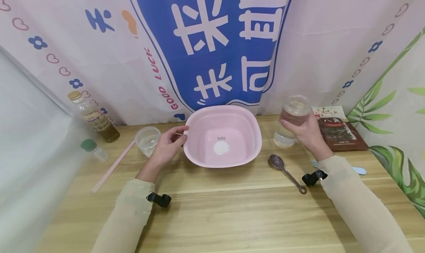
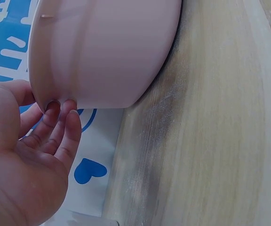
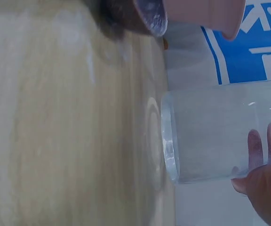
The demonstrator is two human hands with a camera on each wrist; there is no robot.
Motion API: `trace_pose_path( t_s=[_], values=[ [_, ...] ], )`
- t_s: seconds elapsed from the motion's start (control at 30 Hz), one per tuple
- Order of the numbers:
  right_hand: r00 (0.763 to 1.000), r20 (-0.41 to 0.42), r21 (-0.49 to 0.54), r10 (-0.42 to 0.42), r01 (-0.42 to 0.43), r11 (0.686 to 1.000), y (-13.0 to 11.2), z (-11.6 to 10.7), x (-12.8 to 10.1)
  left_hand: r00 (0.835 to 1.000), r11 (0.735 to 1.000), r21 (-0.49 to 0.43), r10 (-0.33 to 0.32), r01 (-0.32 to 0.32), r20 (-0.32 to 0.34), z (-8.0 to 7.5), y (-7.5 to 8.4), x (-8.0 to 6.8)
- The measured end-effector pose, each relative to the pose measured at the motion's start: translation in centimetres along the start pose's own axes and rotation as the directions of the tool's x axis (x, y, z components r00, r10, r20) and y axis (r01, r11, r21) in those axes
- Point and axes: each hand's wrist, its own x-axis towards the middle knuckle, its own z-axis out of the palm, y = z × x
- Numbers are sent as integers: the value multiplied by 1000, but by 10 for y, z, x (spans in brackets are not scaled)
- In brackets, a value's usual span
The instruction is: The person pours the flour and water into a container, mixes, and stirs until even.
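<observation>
Head view shows the wooden counter (image 1: 212, 216) bearing a pink basin (image 1: 222, 135) at its middle, a little white powder on its floor. Right of it stands a clear tall cup (image 1: 292, 120), gripped around its upper part by the right hand (image 1: 307, 133). The left hand (image 1: 167, 146) touches the basin's rim with relaxed fingers (image 2: 62, 125), holding nothing. A metal spoon (image 1: 286, 173) lies between basin and right sleeve.
</observation>
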Motion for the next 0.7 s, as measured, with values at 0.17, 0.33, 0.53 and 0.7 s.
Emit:
trace_pose_path(
  t_s=[0.17, 0.33, 0.53, 0.7],
  values=[
    [998, 57, -2, -5, 6, 1000, -9, 2, -1, 1000, 1000, 4, 1, -1, 3, 0, 1, 0],
    [995, 95, -1, -5, 5, 1000, -17, 6, -4, 1000, 1000, 5, 1, -1, 5, 0, 1, -1],
    [989, 137, -23, -59, 63, 998, -26, 11, -5, 1000, 999, -39, -12, 13, 10, 1, 0, 0],
    [978, 187, -41, -94, 103, 994, -32, 15, -5, 1000, 998, -69, -10, 11, 11, 1, 0, -1]
  ],
)
